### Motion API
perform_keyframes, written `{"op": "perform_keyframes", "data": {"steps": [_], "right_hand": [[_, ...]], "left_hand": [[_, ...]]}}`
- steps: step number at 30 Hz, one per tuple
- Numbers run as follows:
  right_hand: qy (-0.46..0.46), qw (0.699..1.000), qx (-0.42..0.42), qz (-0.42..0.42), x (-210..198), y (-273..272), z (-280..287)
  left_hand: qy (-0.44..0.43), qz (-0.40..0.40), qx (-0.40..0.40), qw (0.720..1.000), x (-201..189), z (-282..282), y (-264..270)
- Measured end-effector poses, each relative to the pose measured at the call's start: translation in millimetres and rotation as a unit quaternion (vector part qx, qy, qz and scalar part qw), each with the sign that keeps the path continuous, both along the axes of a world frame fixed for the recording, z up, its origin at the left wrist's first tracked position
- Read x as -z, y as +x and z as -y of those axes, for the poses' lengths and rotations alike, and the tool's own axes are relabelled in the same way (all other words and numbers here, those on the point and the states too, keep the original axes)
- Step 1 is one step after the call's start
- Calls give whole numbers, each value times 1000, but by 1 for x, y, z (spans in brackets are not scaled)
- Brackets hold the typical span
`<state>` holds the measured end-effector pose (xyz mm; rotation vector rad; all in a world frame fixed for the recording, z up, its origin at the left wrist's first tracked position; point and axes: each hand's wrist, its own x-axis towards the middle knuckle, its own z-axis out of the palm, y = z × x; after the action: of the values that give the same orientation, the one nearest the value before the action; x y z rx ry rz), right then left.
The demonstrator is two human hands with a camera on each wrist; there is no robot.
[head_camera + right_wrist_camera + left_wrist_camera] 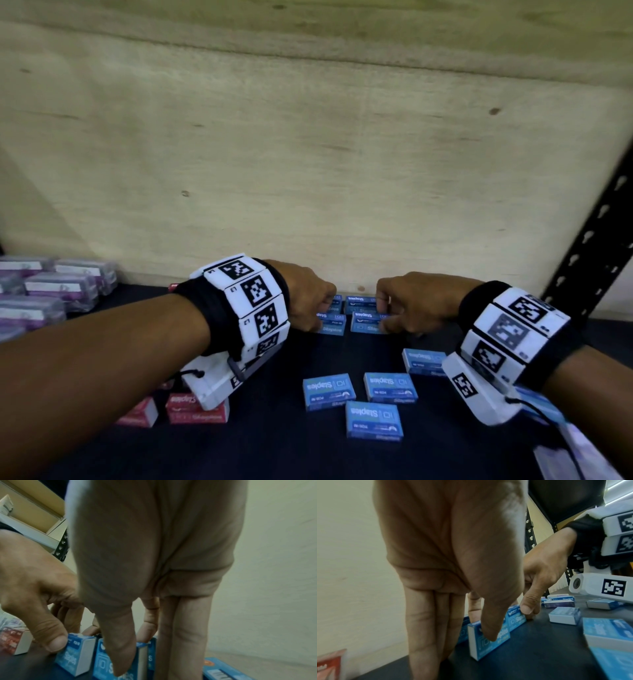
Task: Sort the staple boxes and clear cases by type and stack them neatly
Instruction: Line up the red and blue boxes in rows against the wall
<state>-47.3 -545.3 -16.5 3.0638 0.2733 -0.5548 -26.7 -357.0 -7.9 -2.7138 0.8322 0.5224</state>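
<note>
Two blue staple boxes stand side by side near the back wall. My left hand (320, 318) pinches the left blue box (331, 324), with the thumb (489, 632) on its front face (488, 646) and the fingers behind. My right hand (387, 318) pinches the right blue box (367, 322) the same way, its thumb (120, 653) on the printed face (104, 661). More blue boxes (359, 301) sit behind them against the wall. Several loose blue boxes (373, 420) lie flat nearer me. Red staple boxes (197, 409) lie under my left wrist. Clear cases (58, 287) with purple contents are grouped at the far left.
The dark shelf surface (274, 452) ends at a plywood back wall (308, 154). A black perforated upright (589, 260) rises at the right. A flat blue and white packet (555, 414) lies under my right wrist at the right edge.
</note>
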Motion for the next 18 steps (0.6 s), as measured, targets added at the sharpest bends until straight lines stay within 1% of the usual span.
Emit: {"op": "perform_keyframes", "data": {"steps": [11, 18], "right_hand": [[11, 1000, -2, 6, 2, 2, 0], [31, 999, 19, -4, 6, 1, 8]], "left_hand": [[-7, -5, 2, 1000, 0, 1, -2], [-2, -9, -36, 999, 2, 3, -1]]}}
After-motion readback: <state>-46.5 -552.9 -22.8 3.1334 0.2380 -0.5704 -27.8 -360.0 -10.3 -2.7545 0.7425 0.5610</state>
